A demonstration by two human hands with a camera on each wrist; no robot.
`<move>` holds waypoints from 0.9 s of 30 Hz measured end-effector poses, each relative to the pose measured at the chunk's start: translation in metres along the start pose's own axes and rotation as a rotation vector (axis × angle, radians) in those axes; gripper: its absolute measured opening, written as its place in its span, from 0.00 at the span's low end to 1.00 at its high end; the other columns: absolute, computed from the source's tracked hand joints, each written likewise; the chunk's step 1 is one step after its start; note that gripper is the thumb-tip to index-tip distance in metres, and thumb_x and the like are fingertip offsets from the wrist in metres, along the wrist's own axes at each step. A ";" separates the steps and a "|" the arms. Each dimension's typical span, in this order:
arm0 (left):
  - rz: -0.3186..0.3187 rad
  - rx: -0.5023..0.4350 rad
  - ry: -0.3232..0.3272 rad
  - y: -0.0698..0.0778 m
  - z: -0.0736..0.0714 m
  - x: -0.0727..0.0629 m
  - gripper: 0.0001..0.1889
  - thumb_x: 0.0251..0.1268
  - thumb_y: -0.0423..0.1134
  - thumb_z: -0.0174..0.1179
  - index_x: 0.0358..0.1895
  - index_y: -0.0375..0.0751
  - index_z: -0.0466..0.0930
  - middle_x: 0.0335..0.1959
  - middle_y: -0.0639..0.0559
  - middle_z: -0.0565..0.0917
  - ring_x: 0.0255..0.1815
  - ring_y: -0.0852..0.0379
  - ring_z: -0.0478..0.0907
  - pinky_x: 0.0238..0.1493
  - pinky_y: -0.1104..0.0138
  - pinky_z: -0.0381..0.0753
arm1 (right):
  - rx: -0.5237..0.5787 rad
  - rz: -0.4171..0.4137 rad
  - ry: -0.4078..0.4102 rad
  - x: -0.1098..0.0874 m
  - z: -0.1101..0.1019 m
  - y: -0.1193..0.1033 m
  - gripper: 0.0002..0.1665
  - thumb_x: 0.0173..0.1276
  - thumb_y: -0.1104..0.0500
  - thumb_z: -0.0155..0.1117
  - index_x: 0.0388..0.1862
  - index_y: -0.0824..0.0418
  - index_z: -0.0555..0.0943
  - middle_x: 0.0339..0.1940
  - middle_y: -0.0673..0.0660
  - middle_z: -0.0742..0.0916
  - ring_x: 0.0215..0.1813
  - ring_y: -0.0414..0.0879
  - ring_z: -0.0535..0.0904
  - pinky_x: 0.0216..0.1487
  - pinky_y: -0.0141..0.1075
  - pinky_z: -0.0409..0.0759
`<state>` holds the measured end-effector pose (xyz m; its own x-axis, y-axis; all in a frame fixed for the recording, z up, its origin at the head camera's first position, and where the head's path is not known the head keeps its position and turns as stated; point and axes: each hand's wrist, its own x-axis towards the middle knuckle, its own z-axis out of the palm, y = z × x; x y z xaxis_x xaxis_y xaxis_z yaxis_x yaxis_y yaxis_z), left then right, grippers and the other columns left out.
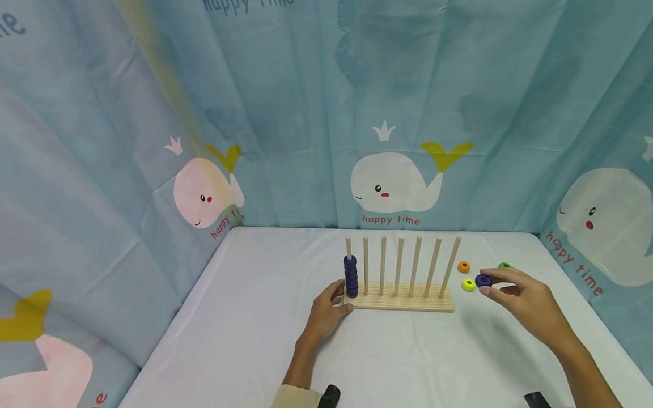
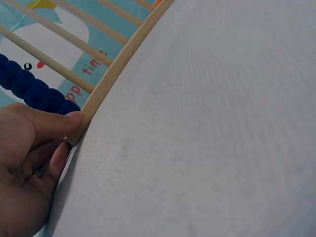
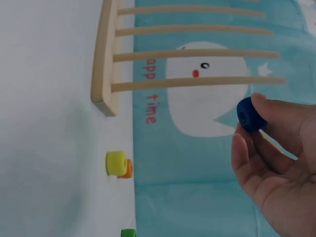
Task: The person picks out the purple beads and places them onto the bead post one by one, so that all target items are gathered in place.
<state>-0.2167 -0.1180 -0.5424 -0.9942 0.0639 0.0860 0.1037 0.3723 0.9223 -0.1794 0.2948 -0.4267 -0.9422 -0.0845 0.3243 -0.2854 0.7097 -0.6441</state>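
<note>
A wooden peg rack (image 1: 403, 303) with a row of upright pegs stands on the table. Several dark blue beads (image 1: 351, 277) are stacked on its leftmost peg; the other pegs carry none. At the rack's left end, my left hand (image 1: 325, 314) grips the base corner, and the left wrist view shows the thumb against the base edge (image 2: 98, 96). My right hand (image 1: 530, 303) holds one dark blue bead (image 3: 250, 114) between thumb and fingers, raised above the table to the right of the rack. The bead's hole shows in the head view.
Right of the rack lie an orange bead (image 1: 463, 267), a yellow bead (image 1: 468, 285) and a green bead (image 1: 504, 265), the green one partly behind my right hand. A white cloth covers the table (image 1: 265, 283). Blue whale-print curtains (image 1: 296, 187) hang around its back and sides.
</note>
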 end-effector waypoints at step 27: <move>-0.004 0.018 -0.008 -0.001 0.000 0.001 0.34 0.68 0.33 0.71 0.77 0.42 0.72 0.70 0.43 0.80 0.70 0.45 0.78 0.70 0.55 0.82 | 0.109 -0.209 0.129 0.021 0.002 -0.045 0.24 0.71 0.65 0.74 0.65 0.59 0.85 0.55 0.53 0.88 0.50 0.23 0.81 0.50 0.12 0.79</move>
<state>-0.2175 -0.1183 -0.5438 -0.9944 0.0702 0.0794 0.1006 0.3891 0.9157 -0.1864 0.2595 -0.3925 -0.8327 -0.1260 0.5392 -0.4948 0.6064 -0.6225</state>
